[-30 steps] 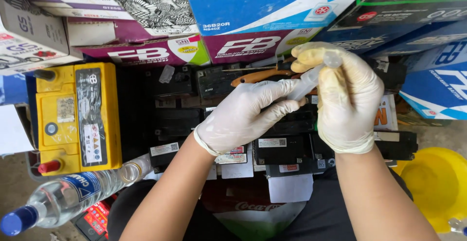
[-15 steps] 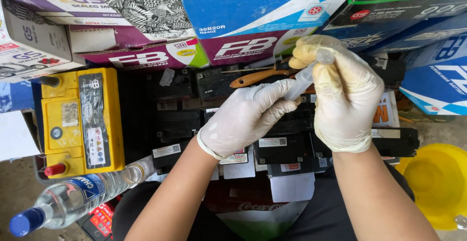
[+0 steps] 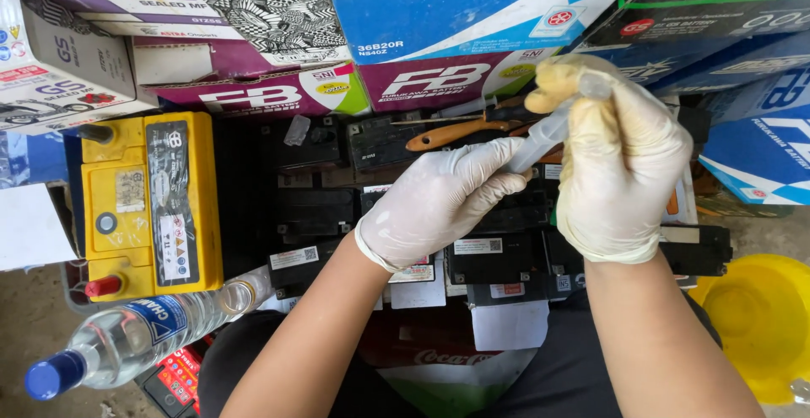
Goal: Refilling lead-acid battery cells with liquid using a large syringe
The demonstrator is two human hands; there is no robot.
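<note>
Clear plastic syringe [image 3: 544, 135], tilted, held aloft

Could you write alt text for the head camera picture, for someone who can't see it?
Two gloved hands hold a clear plastic syringe between them, the right hand gripping its upper end and the left hand pinching its lower end, above rows of small black batteries. A yellow battery and a clear bottle lie to the left.

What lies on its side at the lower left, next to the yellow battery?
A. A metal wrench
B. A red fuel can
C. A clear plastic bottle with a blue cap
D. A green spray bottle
C: a clear plastic bottle with a blue cap lies on its side below the yellow battery, its cap end pointing to the lower left corner.
</note>
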